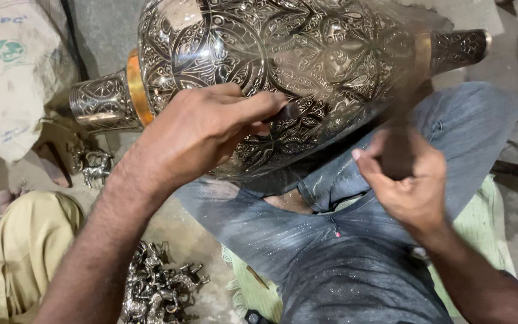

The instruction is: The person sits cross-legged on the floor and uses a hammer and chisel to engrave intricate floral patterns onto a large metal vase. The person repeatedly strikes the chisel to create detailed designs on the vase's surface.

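Head view, only one camera.

Engraved metal vase (283,66) lay on its side across the person's lap, body dark with dense floral pattern, brass band and flared neck at the left end, narrower collar at the right end. It rested on the grey jeans (331,240), tilted slightly up to the right.

Left hand (202,129): forearm came in from bottom left, wrist bent, back of hand up. Fingers were curled tight around a small dark chisel (286,112), thumb and forefinger pinching it near the tip, tip pressed on the vase's lower belly. Heel of the hand rested on the metal.

Right hand (412,177): forearm came in from bottom right, hand raised just beside the vase's right flank, not touching it. Fingers were closed around a dark handle (398,153). Heavy motion blur there; probably a hammer, head not resolvable.

Around: green cloth (481,222) under the legs. Pile of small silver-coloured metal figurines (157,288) on the floor at bottom left, one more figurine (94,165) standing near the vase's neck. Pale sack (13,72) at top left. Someone else's leg in khaki trousers (19,252) at left edge, well apart from both hands.
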